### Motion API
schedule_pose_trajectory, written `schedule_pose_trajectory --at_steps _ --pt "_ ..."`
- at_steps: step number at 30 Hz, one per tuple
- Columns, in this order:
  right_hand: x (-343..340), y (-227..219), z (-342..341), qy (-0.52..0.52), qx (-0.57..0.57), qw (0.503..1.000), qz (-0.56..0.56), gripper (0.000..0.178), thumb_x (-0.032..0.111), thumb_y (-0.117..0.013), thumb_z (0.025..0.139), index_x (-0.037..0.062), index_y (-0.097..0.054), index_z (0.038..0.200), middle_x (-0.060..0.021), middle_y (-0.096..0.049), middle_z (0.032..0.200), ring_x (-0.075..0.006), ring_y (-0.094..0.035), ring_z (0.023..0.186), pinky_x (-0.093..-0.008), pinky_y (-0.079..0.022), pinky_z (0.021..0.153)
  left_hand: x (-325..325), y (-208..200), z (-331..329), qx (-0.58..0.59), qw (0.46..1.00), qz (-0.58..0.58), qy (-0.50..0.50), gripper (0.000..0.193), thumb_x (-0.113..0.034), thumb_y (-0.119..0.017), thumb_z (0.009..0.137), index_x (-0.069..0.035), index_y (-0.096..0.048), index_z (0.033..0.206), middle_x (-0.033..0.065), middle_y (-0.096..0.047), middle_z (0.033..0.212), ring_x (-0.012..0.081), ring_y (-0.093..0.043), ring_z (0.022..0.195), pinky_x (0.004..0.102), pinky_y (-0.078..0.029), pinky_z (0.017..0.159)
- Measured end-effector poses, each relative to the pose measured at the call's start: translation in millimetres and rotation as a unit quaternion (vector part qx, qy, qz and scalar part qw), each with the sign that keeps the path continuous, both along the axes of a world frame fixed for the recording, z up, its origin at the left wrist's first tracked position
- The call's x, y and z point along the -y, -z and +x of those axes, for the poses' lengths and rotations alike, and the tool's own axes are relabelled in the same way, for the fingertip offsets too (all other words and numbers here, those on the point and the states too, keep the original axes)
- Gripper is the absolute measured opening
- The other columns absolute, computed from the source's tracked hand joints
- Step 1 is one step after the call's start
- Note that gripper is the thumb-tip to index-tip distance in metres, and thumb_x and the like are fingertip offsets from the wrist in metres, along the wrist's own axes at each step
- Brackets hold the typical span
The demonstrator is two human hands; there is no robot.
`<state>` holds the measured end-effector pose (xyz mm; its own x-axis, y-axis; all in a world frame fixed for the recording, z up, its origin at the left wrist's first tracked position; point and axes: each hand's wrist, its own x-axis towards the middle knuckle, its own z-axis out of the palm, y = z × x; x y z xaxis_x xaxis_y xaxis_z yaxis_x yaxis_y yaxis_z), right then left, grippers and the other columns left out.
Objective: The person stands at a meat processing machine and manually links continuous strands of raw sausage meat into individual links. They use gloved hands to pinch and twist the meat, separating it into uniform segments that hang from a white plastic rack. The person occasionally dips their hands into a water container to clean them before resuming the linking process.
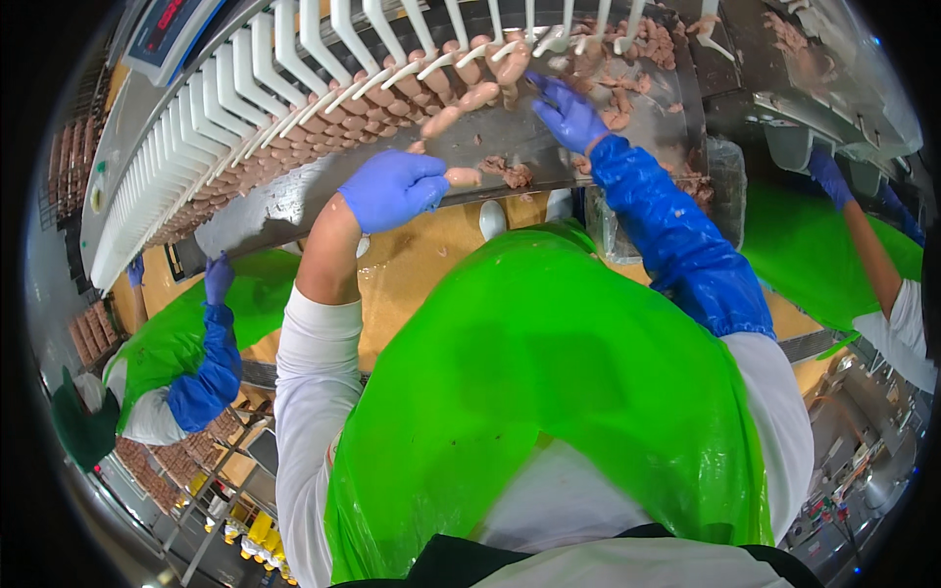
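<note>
My left hand (397, 191), in a purple glove, is closed around a pale pink sausage link (464, 177) whose end sticks out past my thumb. Just above it, part of a linked sausage string (461, 110) slants up toward the white hooks. My right hand (570, 116), gloved alike with a blue sleeve on the arm, has its fingers stretched out beside the links hanging from the nearest hooks. It appears to grip nothing. Many more sausages (333, 127) hang in loops along the curved row of white hooks (235, 83).
Below the hooks runs a metal tray (549, 157) with scraps of ground meat (515, 174) and a raised front edge. A clear plastic-lined bin (725, 196) stands at its right end. Co-workers in green aprons work at left (176, 333) and right (814, 245). A scale (172, 34) sits at upper left.
</note>
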<state>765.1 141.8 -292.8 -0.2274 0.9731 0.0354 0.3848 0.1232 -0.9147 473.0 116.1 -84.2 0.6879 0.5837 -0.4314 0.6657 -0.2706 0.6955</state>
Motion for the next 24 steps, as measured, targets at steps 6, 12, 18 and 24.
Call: schedule_pose_trajectory --at_steps 6,12,18,24 --pt "-12 41 -21 -0.159 -0.004 0.987 -0.027 0.046 0.024 -0.053 0.095 0.0082 -0.051 0.138 -0.0185 -0.059 0.130 -0.0339 -0.057 0.119 -0.0361 -0.044 0.103 -31 33 41 -0.283 0.956 0.054 0.045 0.044 -0.045 -0.040 0.097 -0.007 -0.064 0.096 0.0213 -0.066 0.100 0.0419 -0.060 0.098 0.0484 -0.047 0.090" --pt "22 -32 -28 -0.123 0.061 0.991 0.004 0.045 0.027 -0.057 0.091 0.0079 -0.055 0.131 -0.0203 -0.062 0.121 -0.0367 -0.061 0.109 -0.0430 -0.047 0.098 -36 80 76 -0.205 0.974 0.096 0.026 0.045 -0.047 -0.047 0.093 -0.006 -0.061 0.107 0.0215 -0.063 0.115 0.0419 -0.060 0.104 0.0486 -0.047 0.091" --pt "22 -102 9 -0.177 0.267 0.942 -0.104 0.043 0.033 -0.056 0.092 0.0059 -0.058 0.125 -0.0208 -0.063 0.118 -0.0384 -0.064 0.099 -0.0455 -0.049 0.092 -33 75 87 -0.214 0.970 0.117 -0.010 0.050 -0.052 -0.053 0.090 -0.008 -0.062 0.110 0.0246 -0.064 0.112 0.0432 -0.062 0.103 0.0483 -0.049 0.090" --pt "55 -5 -25 -0.251 -0.240 0.907 -0.236 0.040 0.031 -0.046 0.101 0.0058 -0.056 0.130 -0.0153 -0.063 0.122 -0.0265 -0.064 0.106 -0.0386 -0.048 0.098 1 67 80 -0.175 0.981 0.085 0.015 0.056 -0.058 -0.043 0.096 -0.009 -0.061 0.116 0.0248 -0.066 0.108 0.0425 -0.065 0.095 0.0499 -0.052 0.084"
